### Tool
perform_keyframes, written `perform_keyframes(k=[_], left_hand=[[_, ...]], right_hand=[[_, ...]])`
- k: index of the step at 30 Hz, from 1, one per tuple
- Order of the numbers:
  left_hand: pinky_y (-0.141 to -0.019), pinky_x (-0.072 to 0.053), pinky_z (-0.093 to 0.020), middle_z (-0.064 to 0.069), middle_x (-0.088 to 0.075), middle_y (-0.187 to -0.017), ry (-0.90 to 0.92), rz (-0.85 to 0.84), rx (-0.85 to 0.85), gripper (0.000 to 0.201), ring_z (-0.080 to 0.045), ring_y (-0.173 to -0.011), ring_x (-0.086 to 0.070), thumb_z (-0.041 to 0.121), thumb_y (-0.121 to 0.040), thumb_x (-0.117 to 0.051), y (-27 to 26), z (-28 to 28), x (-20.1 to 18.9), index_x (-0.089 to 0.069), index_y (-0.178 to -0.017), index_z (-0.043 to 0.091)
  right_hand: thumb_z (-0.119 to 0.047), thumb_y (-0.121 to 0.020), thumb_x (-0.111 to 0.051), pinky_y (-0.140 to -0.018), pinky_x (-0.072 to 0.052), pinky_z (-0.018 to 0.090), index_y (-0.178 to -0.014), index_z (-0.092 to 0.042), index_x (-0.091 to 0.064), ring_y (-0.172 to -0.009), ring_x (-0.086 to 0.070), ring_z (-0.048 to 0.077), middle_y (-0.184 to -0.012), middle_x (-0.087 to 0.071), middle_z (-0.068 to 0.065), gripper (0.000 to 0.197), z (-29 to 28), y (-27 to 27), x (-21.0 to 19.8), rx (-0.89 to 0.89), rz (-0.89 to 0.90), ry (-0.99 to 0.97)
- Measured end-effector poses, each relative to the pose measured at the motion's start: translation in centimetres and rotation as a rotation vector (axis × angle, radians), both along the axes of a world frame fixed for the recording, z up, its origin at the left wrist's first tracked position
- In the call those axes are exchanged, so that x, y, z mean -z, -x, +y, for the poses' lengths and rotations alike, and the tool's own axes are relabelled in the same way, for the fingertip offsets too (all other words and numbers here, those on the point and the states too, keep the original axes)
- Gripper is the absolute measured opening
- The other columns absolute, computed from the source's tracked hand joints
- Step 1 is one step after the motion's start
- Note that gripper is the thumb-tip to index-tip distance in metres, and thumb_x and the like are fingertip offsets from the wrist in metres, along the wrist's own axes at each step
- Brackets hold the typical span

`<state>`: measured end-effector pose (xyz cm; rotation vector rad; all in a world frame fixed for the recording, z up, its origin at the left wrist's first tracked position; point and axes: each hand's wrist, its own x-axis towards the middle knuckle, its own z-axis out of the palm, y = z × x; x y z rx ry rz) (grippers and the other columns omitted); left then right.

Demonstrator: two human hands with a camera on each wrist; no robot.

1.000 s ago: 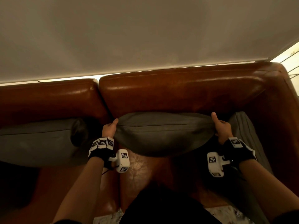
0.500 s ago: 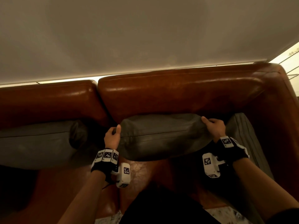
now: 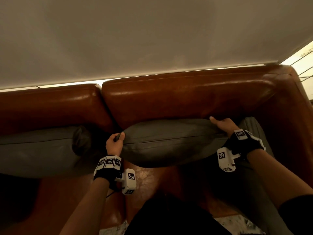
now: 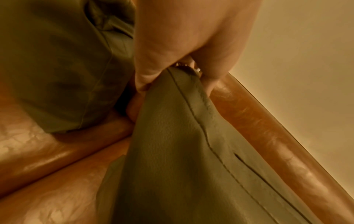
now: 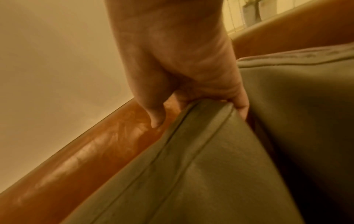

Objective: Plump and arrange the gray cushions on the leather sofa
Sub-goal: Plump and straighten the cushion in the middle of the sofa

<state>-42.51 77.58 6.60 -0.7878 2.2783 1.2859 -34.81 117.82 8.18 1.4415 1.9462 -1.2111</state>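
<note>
Middle cushion (image 3: 171,143) — left hand (image 3: 113,144) and right hand (image 3: 224,125) each grip a top corner.

The left cushion (image 3: 39,150) runs off the frame's left edge. The right cushion (image 3: 252,131) is mostly hidden behind the right hand (image 3: 223,126) and its forearm. The left hand (image 3: 115,143) hides the corner of the middle cushion (image 3: 169,143); its fingertips disappear behind the leather.

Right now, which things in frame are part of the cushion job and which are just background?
Job:
middle cushion, gripped at both ends
left hand
right hand
left cushion
right cushion
sofa

Background:
wall
window
</note>
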Motion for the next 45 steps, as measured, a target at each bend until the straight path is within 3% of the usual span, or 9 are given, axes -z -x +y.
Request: perform_keyframes(k=[6, 9, 13, 17, 25, 32, 35, 39, 45], left_hand=[[-0.099, -0.045, -0.041, -0.017, -0.063, -0.117, 0.014, 0.042, -0.018, 0.030, -0.032, -0.111, -0.056, 0.028, -0.088, -0.061, 0.1, 0.0, -0.4, -0.064, -0.109, 0.007], [-0.098, -0.043, -0.038, -0.017, -0.062, -0.117, 0.044, 0.076, -0.020, 0.029, -0.031, -0.112, -0.056, 0.025, -0.089, -0.060, 0.4, 0.2, -0.6, -0.063, -0.110, 0.006], [-0.096, -0.041, -0.035, -0.017, -0.062, -0.118, 0.045, 0.101, 0.001, 0.031, -0.031, -0.113, -0.055, 0.025, -0.090, -0.059, 0.4, 0.2, -0.7, -0.062, -0.113, 0.004], [-0.100, -0.042, -0.038, -0.017, -0.061, -0.119, 0.005, 0.121, -0.029, 0.032, -0.031, -0.114, -0.054, 0.025, -0.089, -0.059, -0.2, 0.0, -0.3, -0.062, -0.113, 0.004], [-0.103, -0.040, -0.040, -0.013, -0.056, -0.125, 0.052, 0.061, -0.052, 0.053, -0.032, -0.119, -0.051, 0.046, -0.086, -0.059, -1.1, -1.0, -1.0, -0.055, -0.122, 0.007], [-0.090, -0.047, -0.048, -0.023, -0.064, -0.087, 0.138, 0.011, 0.124, 0.053, -0.041, -0.093, -0.060, 0.055, -0.090, -0.042, -2.8, -3.0, -1.2, -0.058, -0.068, 0.009], [-0.092, -0.040, -0.042, -0.024, -0.063, -0.102, 0.143, 0.082, 0.083, 0.055, -0.038, -0.103, -0.056, 0.046, -0.096, -0.036, -2.8, -0.7, -2.2, -0.063, -0.091, -0.002], [-0.080, -0.041, -0.038, -0.027, -0.060, -0.087, 0.135, 0.244, 0.221, 0.045, -0.037, -0.087, -0.057, 0.031, -0.099, -0.037, -2.8, 2.2, -3.3, -0.060, -0.085, -0.005], [-0.067, -0.029, -0.032, -0.014, -0.046, -0.059, 0.295, 0.282, 0.092, 0.052, -0.030, -0.068, -0.047, 0.037, -0.097, -0.040, -0.8, -2.8, -4.6, -0.049, -0.064, -0.002]], right_hand=[[-0.013, -0.080, -0.072, -0.095, -0.050, 0.045, -0.087, -0.008, -0.069, -0.103, -0.062, 0.033, -0.109, -0.067, 0.016, 0.010, -1.1, 1.8, 0.7, 0.037, 0.062, -0.196], [-0.009, -0.079, -0.071, -0.094, -0.049, 0.044, -0.068, -0.019, -0.058, -0.104, -0.061, 0.031, -0.103, -0.066, 0.012, 0.020, -1.1, 2.6, 0.7, 0.032, 0.124, -0.279], [-0.029, -0.086, -0.066, -0.086, -0.042, 0.033, -0.101, -0.004, -0.062, -0.102, -0.056, 0.023, -0.099, -0.060, 0.008, 0.029, 0.1, 1.0, -0.3, -0.126, 0.170, -0.215], [-0.051, -0.088, -0.054, -0.065, -0.048, 0.031, -0.097, -0.005, -0.061, -0.088, -0.061, 0.027, -0.088, -0.061, 0.008, 0.047, 1.0, -3.6, -1.2, 0.008, 0.085, -0.001], [-0.027, -0.084, -0.066, -0.051, -0.052, 0.014, -0.081, -0.008, -0.064, -0.062, -0.061, 0.013, -0.085, -0.062, 0.017, 0.019, -0.1, -8.6, 0.5, 0.144, 0.244, 0.096], [-0.061, -0.087, -0.047, -0.071, -0.040, 0.032, -0.108, -0.017, -0.062, -0.085, -0.055, 0.019, -0.093, -0.064, 0.002, 0.051, -1.2, -7.8, -0.5, 0.198, 0.244, 0.272], [-0.074, -0.075, -0.049, -0.083, -0.045, 0.040, -0.107, -0.008, -0.061, -0.101, -0.060, 0.031, -0.104, -0.065, 0.014, 0.074, -2.7, -6.1, -1.2, 0.068, 0.320, -0.004], [-0.030, -0.094, -0.052, -0.065, -0.031, 0.025, -0.081, -0.006, -0.053, -0.073, -0.056, 0.027, -0.074, -0.055, 0.008, 0.027, -6.7, -4.7, -2.3, -0.450, 0.478, -0.309], [-0.036, -0.096, -0.048, -0.064, -0.033, 0.030, -0.074, -0.005, -0.057, -0.073, -0.054, 0.024, -0.064, -0.054, 0.002, 0.039, -1.7, -6.3, -4.6, -0.155, 0.417, -0.374]])
